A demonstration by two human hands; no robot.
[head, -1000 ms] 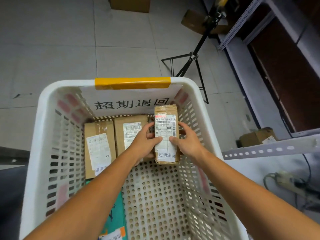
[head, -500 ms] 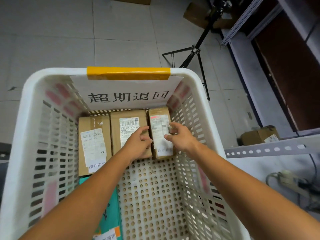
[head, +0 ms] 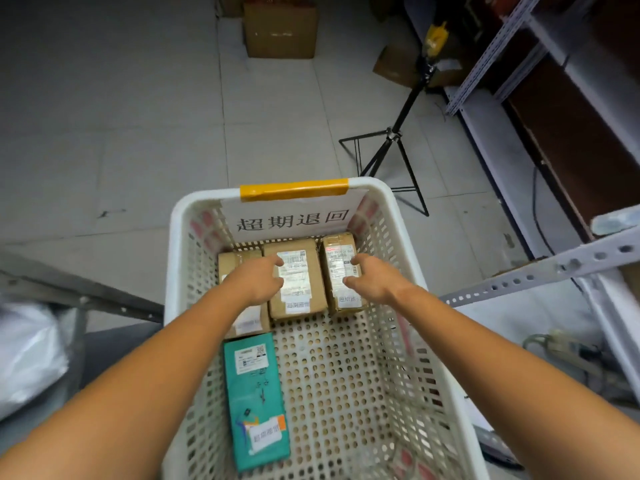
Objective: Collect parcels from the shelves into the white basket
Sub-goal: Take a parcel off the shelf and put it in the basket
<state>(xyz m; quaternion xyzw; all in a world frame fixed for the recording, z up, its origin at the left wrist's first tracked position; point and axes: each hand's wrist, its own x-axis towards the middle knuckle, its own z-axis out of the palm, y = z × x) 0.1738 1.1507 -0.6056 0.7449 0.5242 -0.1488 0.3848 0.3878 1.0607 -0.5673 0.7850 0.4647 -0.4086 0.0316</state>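
Nearest in the white basket (head: 172, 271), a teal parcel (head: 256, 400) lies flat by the left wall. Further in, the left hand (head: 263, 278) hangs loose-fingered over the middle brown parcel (head: 304, 271) and the right hand (head: 370, 277) is relaxed above the right brown parcel (head: 336, 251). Neither hand holds anything, and contact can't be judged. A third brown parcel (head: 239, 261) completes the row against the far wall. On the floor beyond stand a tripod (head: 391, 140) and a cardboard box (head: 280, 27).
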